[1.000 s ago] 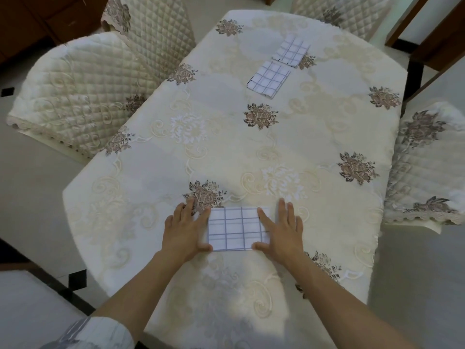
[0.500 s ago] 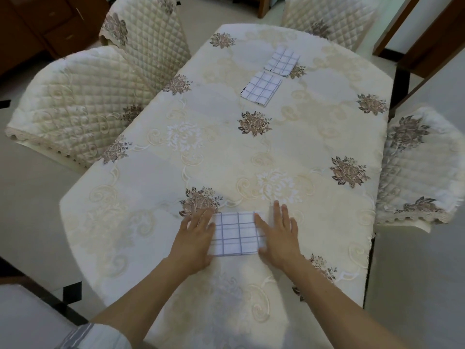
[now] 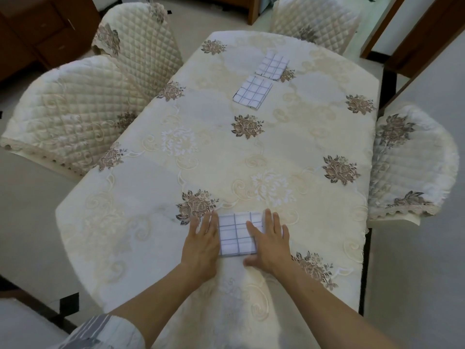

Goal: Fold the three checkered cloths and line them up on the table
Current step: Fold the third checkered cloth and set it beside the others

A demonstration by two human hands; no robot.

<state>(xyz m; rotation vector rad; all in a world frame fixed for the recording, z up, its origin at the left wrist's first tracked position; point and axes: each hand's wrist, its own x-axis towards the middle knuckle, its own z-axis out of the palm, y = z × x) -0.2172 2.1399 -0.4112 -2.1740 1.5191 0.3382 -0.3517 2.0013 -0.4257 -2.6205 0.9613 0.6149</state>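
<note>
Your left hand (image 3: pixel 201 244) lay flat with its fingers straight and close together, covering the left edge of the nearest folded checkered cloth (image 3: pixel 236 235) and gripping nothing. Your right hand (image 3: pixel 270 244) was flat too, fingers straight and pointing to the far end. Its index finger lay across the cloth's right part, and its thumb was spread out past the cloth's near right corner. Whether either palm pressed down hard I cannot tell. Between your hands the cloth lay as a small white rectangle with a dark grid, close to the near end of the table (image 3: pixel 226 152) and just right of a brown flower on the cream embroidered tablecloth.

Well apart from it, toward the far end, the second folded cloth (image 3: pixel 253 93) lay flat. The third folded cloth (image 3: pixel 272 64) was just beyond it and slightly right, their corners nearly touching.

A striped sleeve (image 3: pixel 100 333) showed on your left arm at the bottom edge. Quilted cream chairs stood round the table: two on the left (image 3: pixel 70 109) (image 3: pixel 141 41), one at the far end (image 3: pixel 314 23) and one on the right (image 3: pixel 412 162). A dark wooden cabinet (image 3: pixel 37 28) stood at the far left.
</note>
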